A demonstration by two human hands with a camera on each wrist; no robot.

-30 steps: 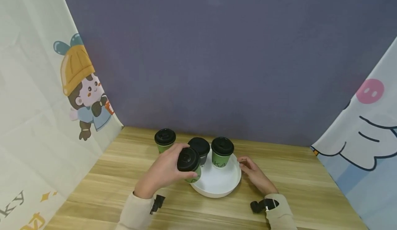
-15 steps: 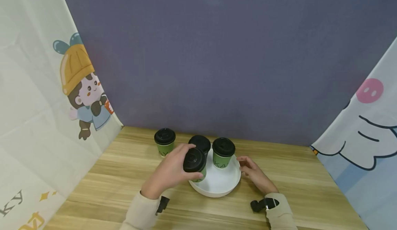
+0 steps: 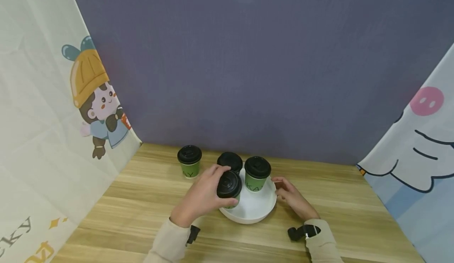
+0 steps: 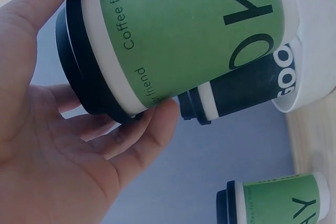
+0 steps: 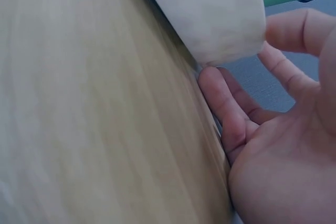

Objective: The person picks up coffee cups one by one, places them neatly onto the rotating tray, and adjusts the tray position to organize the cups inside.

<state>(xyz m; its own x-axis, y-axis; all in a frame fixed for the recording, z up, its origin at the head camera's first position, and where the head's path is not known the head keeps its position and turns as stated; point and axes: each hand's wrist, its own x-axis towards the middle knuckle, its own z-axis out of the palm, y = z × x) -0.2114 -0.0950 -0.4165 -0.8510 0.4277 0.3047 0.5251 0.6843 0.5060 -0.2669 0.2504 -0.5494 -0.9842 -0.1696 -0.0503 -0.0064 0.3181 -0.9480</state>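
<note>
A green paper coffee cup (image 4: 194,30) with a black lid is gripped by my left hand (image 3: 202,194), thumb and fingers around its upper part. It is upright over the left side of a round white dish (image 3: 250,212); whether its base touches the dish is hidden. Inside the dish stand a black coffee cup (image 4: 244,90), mostly behind the held one, and another green cup (image 3: 256,182). My right hand (image 3: 294,200) touches the dish's right side with loosely bent fingers (image 5: 218,90) at the outer wall and rim.
Back left on the wooden table (image 3: 117,215) is one more green lidded cup (image 3: 190,168), apart from the dish. A dark grey-blue backdrop (image 3: 248,78) rises behind the table. Printed cloths hang on the left (image 3: 32,117) and right (image 3: 432,156).
My left hand has carried the green cup rightward, further over the dish and closer to the cups in it. My right hand has stayed at the dish's side.
</note>
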